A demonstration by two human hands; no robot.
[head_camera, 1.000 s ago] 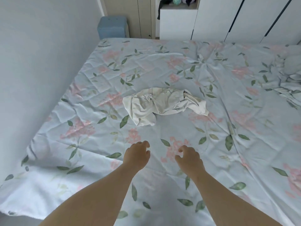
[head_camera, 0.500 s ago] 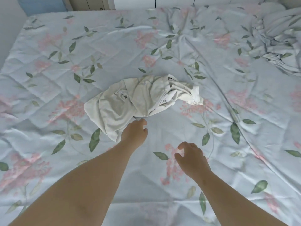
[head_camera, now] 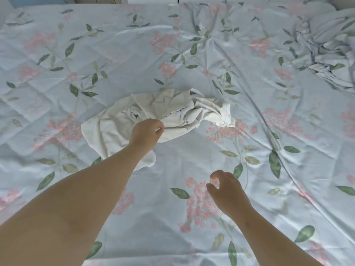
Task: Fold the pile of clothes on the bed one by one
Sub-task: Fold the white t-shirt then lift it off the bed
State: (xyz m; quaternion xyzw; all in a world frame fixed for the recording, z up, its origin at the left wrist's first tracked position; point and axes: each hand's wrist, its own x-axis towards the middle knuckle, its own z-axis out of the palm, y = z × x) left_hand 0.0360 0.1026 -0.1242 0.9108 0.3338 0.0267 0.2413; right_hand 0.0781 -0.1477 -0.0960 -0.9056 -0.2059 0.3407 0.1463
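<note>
One cream garment is all there is to see of the pile, and it lies crumpled just above the middle of the frame on the floral bedspread. The big change: a second ago both hands hang short of it, low in the frame. Now the left hand has shot forward and landed on the near edge of the cloth. Its fingers are curled in, thumb meeting fingertip on a fold, so that reads as a pinch on the fabric. The garment has barely shifted and remains bunched, with a hemmed end poking out to the right.

The right hand lags behind, lower right of centre. It is clear of the cloth, fingers loosely bent, holding nothing.

What does that mean for the job? The first grab looks made, but no fold has started. I'd judge the next job is to lift or shake the piece out flat, probably with that right hand joining in.

Any labels, brands or writing? None I can read on the garment or the bedspread. Rumpled bedding sits heaped in the upper right corner.
</note>
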